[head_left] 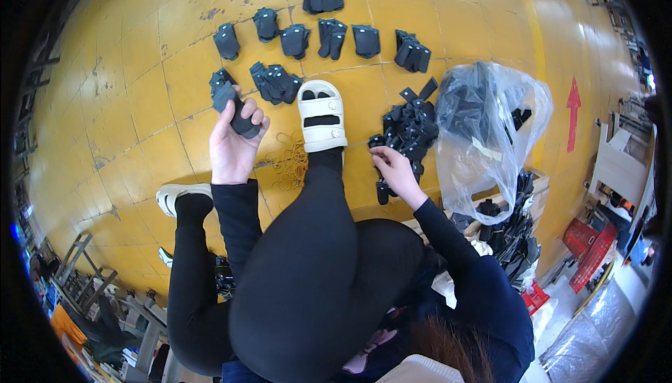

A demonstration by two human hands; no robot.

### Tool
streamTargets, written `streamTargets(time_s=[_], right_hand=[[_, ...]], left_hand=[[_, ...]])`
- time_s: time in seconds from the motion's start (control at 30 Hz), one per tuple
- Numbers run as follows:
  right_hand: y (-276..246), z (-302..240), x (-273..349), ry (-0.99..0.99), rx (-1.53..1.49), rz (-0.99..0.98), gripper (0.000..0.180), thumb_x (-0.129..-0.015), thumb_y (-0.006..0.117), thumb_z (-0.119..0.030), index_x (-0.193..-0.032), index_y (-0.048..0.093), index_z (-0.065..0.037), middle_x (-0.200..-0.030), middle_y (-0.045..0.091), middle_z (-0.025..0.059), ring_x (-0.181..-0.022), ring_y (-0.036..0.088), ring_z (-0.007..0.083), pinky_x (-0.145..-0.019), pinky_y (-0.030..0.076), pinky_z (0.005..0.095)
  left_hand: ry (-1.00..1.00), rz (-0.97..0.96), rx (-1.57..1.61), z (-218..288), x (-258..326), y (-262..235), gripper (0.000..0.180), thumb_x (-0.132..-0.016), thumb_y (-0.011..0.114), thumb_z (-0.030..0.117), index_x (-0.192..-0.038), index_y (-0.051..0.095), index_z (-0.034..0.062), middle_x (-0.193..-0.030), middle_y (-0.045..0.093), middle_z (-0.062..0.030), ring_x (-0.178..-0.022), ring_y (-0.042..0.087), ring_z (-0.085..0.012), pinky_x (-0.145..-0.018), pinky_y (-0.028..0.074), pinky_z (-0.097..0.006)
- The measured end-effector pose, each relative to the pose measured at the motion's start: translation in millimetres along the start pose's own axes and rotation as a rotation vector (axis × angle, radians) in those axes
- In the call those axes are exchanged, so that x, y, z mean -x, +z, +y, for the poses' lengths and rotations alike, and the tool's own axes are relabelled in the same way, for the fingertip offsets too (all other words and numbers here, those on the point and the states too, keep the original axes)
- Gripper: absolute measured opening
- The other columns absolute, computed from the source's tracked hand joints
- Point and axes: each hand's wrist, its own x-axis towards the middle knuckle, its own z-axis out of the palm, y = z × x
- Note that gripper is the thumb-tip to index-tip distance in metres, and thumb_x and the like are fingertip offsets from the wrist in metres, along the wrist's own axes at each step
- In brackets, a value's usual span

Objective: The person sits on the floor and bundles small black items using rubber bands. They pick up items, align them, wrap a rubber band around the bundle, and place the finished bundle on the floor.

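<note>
My left hand [238, 135] is closed around a small bundle of dark, sock-like fabric pieces [243, 123], its fingers curled over them. Just beyond it lies another dark bundle [221, 79] on the yellow floor, partly hidden by what I hold. To the right, a loose heap of similar black pieces [408, 128] is spread beside my foot. My right hand [396, 171] reaches to the heap's near left edge, thumb and fingers pinched together at a black piece [376, 141]. How firmly it is gripped cannot be made out.
Several dark bundles [295, 41] with small white marks lie in rows ahead. Yellowish rubber bands [288, 162] are scattered beside my cream sandal [323, 117]. A clear plastic bag [483, 152] of black pieces stands right, by a box [540, 197]. Metal frames [78, 260] stand left.
</note>
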Motion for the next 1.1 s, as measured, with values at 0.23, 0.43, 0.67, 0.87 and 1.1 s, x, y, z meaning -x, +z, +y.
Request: streamTargets(time_s=[0.23, 0.43, 0.67, 0.87, 1.1], right_hand=[[9.2, 40.1, 36.2, -0.132, 0.196, -0.022, 0.023, -0.087, 0.057, -0.015, -0.105, 0.062, -0.002, -0.089, 0.065, 0.0160, -0.080, 0.063, 0.0300, -0.073, 0.050, 0.0355], [28.0, 90.6, 34.0, -0.242, 0.457, -0.114, 0.021, -0.083, 0.057, -0.015, -0.100, 0.064, -0.005, -0.090, 0.065, 0.0150, -0.086, 0.063, 0.0310, -0.076, 0.051, 0.0412], [98.9, 80.5, 14.5, -0.687, 0.798, -0.621, 0.019, -0.082, 0.056, -0.015, -0.099, 0.061, -0.008, -0.084, 0.063, 0.0102, -0.082, 0.064, 0.0264, -0.068, 0.051, 0.0397], [122.1, 79.2, -1.6, -1.091, 0.980, -0.395, 0.013, -0.079, 0.053, -0.011, -0.091, 0.057, -0.008, -0.080, 0.058, 0.0046, -0.081, 0.062, 0.0217, -0.068, 0.050, 0.0359], [129.4, 98.5, -10.4, -1.057, 0.757, -0.415, 0.017, -0.081, 0.052, -0.012, -0.095, 0.055, -0.003, -0.091, 0.057, 0.0124, -0.088, 0.059, 0.0294, -0.076, 0.048, 0.0380]], left_hand=[[-0.156, -0.165, -0.109, -50.8, 34.2, 13.5, 0.022, -0.083, 0.067, 0.019, -0.093, 0.050, 0.0092, -0.084, 0.047, -0.0026, -0.083, 0.050, -0.0189, -0.098, 0.039, -0.041], [-0.278, -0.141, -0.317, -63.7, 68.0, 14.3, 0.025, -0.097, 0.050, 0.033, -0.089, 0.047, 0.0091, -0.069, 0.038, 0.0013, -0.069, 0.045, -0.0134, -0.099, 0.038, -0.039], [-0.105, 0.156, 0.046, -51.1, 84.7, -27.2, 0.041, -0.096, 0.041, 0.051, -0.097, 0.047, 0.0109, -0.070, 0.038, 0.0015, -0.065, 0.040, -0.0124, -0.079, 0.044, -0.034], [-0.157, 0.114, 0.184, -39.9, 97.3, -58.7, 0.023, -0.092, 0.046, 0.024, -0.110, 0.049, 0.0111, -0.094, 0.055, -0.0105, -0.079, 0.056, -0.0239, -0.081, 0.047, -0.042], [0.366, 0.388, -0.179, -37.3, 78.3, -31.8, 0.025, -0.094, 0.053, 0.015, -0.116, 0.045, 0.0080, -0.100, 0.061, -0.0132, -0.079, 0.061, -0.0222, -0.071, 0.054, -0.032]])
